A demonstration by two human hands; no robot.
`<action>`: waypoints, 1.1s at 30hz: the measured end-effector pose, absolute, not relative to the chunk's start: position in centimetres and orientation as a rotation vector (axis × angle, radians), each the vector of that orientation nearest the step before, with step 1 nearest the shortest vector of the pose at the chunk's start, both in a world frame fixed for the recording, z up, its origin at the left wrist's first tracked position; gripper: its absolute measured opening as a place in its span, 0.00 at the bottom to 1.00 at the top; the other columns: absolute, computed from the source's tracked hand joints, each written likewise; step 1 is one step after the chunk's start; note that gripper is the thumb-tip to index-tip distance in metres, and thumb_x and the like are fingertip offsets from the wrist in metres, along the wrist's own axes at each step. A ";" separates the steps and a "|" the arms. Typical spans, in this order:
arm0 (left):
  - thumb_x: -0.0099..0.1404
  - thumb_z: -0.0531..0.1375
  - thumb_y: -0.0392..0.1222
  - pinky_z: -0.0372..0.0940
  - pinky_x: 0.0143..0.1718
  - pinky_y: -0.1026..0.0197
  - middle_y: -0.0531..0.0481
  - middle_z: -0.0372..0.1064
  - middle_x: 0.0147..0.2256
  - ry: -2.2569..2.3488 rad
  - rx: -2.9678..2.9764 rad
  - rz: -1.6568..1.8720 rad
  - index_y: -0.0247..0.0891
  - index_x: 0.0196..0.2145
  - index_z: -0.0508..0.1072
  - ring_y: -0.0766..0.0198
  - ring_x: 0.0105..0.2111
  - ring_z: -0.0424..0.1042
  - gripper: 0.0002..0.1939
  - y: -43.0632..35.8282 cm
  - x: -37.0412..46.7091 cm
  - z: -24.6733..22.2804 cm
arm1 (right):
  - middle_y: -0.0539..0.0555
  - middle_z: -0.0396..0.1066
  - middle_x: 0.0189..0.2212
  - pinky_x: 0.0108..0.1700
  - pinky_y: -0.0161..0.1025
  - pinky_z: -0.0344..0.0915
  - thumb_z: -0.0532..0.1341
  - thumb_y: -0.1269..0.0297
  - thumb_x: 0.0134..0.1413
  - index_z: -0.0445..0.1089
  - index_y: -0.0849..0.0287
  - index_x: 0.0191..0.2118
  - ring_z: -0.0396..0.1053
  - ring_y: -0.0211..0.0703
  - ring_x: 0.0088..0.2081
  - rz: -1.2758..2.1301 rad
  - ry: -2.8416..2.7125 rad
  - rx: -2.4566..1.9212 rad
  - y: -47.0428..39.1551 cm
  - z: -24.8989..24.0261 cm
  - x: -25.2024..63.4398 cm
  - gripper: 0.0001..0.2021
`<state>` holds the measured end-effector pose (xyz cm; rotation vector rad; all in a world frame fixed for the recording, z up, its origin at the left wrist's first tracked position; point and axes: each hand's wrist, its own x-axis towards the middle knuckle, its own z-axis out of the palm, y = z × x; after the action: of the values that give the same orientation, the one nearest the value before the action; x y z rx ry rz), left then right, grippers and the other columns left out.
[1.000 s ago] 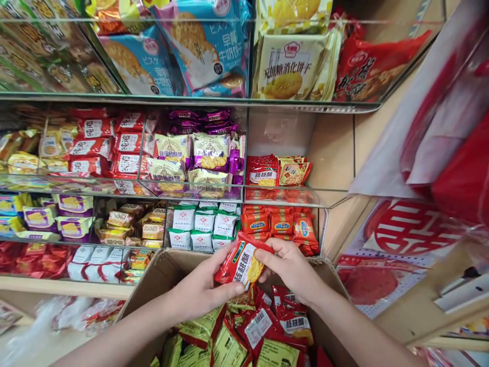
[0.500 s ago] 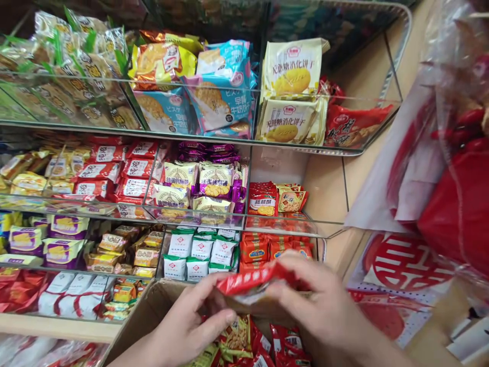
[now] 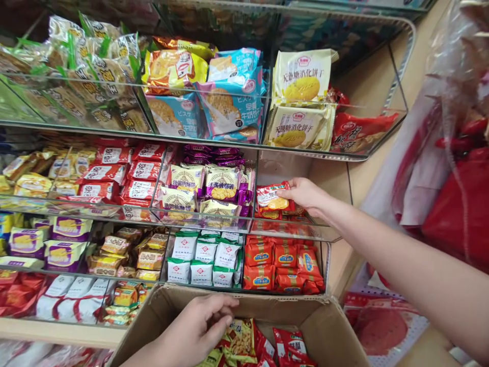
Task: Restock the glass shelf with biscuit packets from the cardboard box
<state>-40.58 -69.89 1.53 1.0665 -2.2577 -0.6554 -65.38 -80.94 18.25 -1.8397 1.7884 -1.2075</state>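
Note:
My right hand (image 3: 305,194) reaches into the right-hand compartment of the middle shelf. Its fingers pinch the right end of a red biscuit packet (image 3: 272,199), which lies against other red packets there. My left hand (image 3: 198,322) hovers over the left part of a cardboard box (image 3: 330,329), fingers loosely bent, thumb apart, holding nothing. Inside the box are several loose packets, among them a yellow and red packet (image 3: 240,340) and a red packet (image 3: 290,346).
A clear shelf lip (image 3: 290,229) runs below my right wrist. Orange-red packets (image 3: 260,272) and white-green packets (image 3: 201,272) fill lower compartments. White biscuit packs (image 3: 294,127) sit on the overhanging upper shelf. Red goods in plastic (image 3: 458,199) hang at the right.
My right hand has carried the red packet from above the box up and forward into the shelf compartment. My left hand has let go of it and stays over the box.

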 end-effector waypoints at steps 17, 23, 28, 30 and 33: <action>0.62 0.50 0.37 0.63 0.38 0.68 0.51 0.74 0.36 -2.763 1.142 -0.505 0.41 0.39 0.71 0.64 0.37 0.72 0.12 -69.8 -41.1 2.0 | 0.57 0.68 0.35 0.40 0.42 0.62 0.65 0.59 0.39 0.66 0.62 0.36 0.66 0.49 0.38 -0.573 2.153 -2.486 -81.9 17.2 -65.2 0.17; 0.60 0.52 0.37 0.61 0.44 0.59 0.44 0.72 0.42 -2.756 1.579 -0.531 0.39 0.42 0.71 0.56 0.43 0.69 0.14 -71.1 -39.4 0.1 | 0.61 0.67 0.36 0.43 0.46 0.60 0.59 0.52 0.46 0.68 0.68 0.37 0.64 0.49 0.41 -1.056 2.102 -2.491 -80.9 17.5 -66.1 0.20; 0.54 0.57 0.38 0.59 0.47 0.53 0.39 0.68 0.47 -2.770 1.810 -0.504 0.37 0.47 0.68 0.50 0.48 0.65 0.21 -71.6 -38.7 -1.1 | 0.61 0.63 0.41 0.48 0.44 0.58 0.53 0.61 0.55 0.66 0.62 0.34 0.60 0.46 0.46 -1.751 1.641 -2.822 -76.8 17.6 -65.9 0.10; 0.54 0.57 0.41 0.57 0.48 0.48 0.37 0.65 0.49 -2.777 1.835 -0.484 0.36 0.50 0.65 0.46 0.50 0.63 0.24 -71.6 -39.2 -1.3 | 0.58 0.64 0.39 0.48 0.44 0.57 0.51 0.62 0.56 0.65 0.59 0.34 0.60 0.45 0.45 -1.862 1.340 -3.012 -74.0 16.1 -65.5 0.09; 0.55 0.58 0.45 0.56 0.50 0.51 0.41 0.64 0.50 -2.775 1.830 -0.505 0.40 0.51 0.65 0.49 0.51 0.62 0.25 -71.6 -40.0 -1.4 | 0.52 0.65 0.30 0.42 0.43 0.58 0.50 0.65 0.56 0.65 0.57 0.31 0.62 0.42 0.37 -1.131 0.822 -3.406 -69.7 11.5 -65.1 0.08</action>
<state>-40.02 -71.58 -1.44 1.8300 -2.7750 -0.5051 -65.11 -69.66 11.47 -3.4057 0.8223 -1.1313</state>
